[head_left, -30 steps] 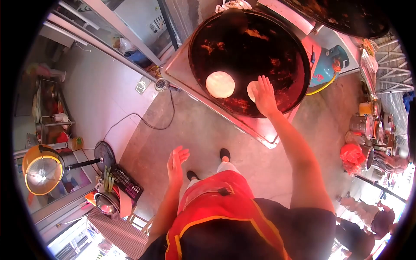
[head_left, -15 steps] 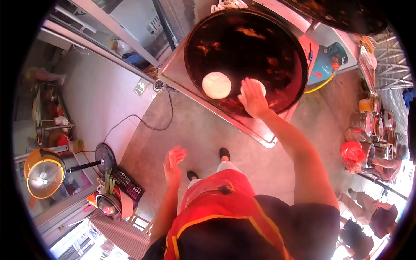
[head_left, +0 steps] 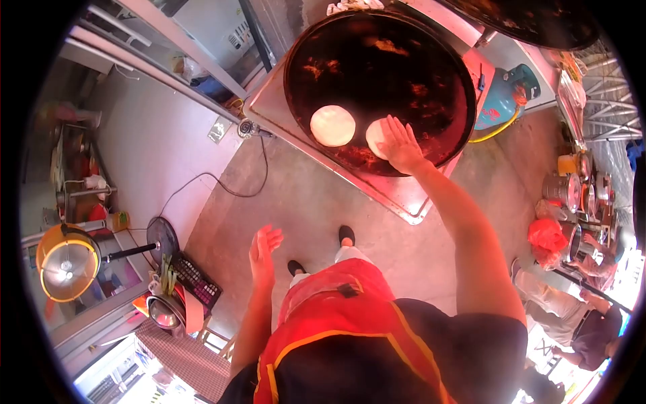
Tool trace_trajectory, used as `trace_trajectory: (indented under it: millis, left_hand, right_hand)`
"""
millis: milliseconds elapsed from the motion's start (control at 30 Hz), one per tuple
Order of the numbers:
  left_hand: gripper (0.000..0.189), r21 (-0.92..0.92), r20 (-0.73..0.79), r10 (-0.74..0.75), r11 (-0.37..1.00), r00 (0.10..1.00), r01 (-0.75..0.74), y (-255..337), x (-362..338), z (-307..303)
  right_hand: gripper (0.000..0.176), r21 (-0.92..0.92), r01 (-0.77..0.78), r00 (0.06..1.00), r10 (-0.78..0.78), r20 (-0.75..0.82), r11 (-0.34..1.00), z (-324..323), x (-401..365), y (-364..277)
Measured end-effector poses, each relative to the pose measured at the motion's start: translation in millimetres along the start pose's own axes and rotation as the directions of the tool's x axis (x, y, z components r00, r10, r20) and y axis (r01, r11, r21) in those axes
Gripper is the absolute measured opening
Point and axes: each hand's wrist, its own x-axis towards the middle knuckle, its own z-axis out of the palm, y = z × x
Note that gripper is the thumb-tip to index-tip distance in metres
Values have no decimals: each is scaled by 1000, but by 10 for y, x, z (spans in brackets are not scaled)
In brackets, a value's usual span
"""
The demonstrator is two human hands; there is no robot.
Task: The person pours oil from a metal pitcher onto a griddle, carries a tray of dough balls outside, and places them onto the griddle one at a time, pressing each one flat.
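A large, round, dark griddle pan (head_left: 377,74) carries two pale, flat rounds of dough. One dough round (head_left: 333,126) lies uncovered toward the pan's left side. My right hand (head_left: 402,145) is over the other dough round (head_left: 376,138), fingers stretched out, covering its right part. The palm and fingers overlap that round in this view. My left hand (head_left: 265,246) hangs over the floor in front of my body, fingers loosely extended, with nothing in it.
The griddle sits on a metal stand (head_left: 414,210) with a projecting corner. Behind it are a blue-green gas cylinder (head_left: 498,108) and yellow hose (head_left: 494,131). A cable (head_left: 229,193) crosses the floor; a yellow fan (head_left: 69,262) stands left. People (head_left: 572,316) are at lower right.
My right hand has slid slightly to the right across the dough round, exposing more of its left part. My left hand has barely moved. A person at lower right has shifted.
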Motion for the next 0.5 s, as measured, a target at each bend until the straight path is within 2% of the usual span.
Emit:
trace_trajectory:
  millis: [133, 233, 367, 400, 433, 467, 500]
  left_hand:
    - [51, 19, -5, 10, 1000, 1000, -10, -41, -85, -46]
    - [49, -2, -48, 4, 1000, 999, -4, -59, -194, -101]
    - [46, 3, -109, 32, 999, 994, -32, -159, -385, -289]
    - [45, -7, -119, 36, 999, 992, -37, -190, -442, -353]
    - [44, -17, -127, 40, 999, 991, -43, -225, -506, -417]
    - [43, -26, -145, 44, 998, 988, -48, -248, -584, -485]
    - [42, -36, -159, 49, 998, 986, -55, -266, -676, -557]
  right_hand:
    - [67, 29, 31, 999, -31, -18, 999, 14, -33, -295]
    - [68, 2, -6, 1000, 6, -12, 1000, 4, -76, -405]
    - [64, 108, -63, 986, 78, -149, 992, -229, -115, -560]
    - [54, 46, -6, 936, 22, -351, 999, -301, -134, -668]
    - [50, 297, 76, 952, 19, -305, 952, -356, -204, -818]
    - [46, 530, 136, 966, 7, -259, 837, -493, -347, -1110]
    - [41, 703, 121, 988, -14, -156, 700, -557, -543, -1402]
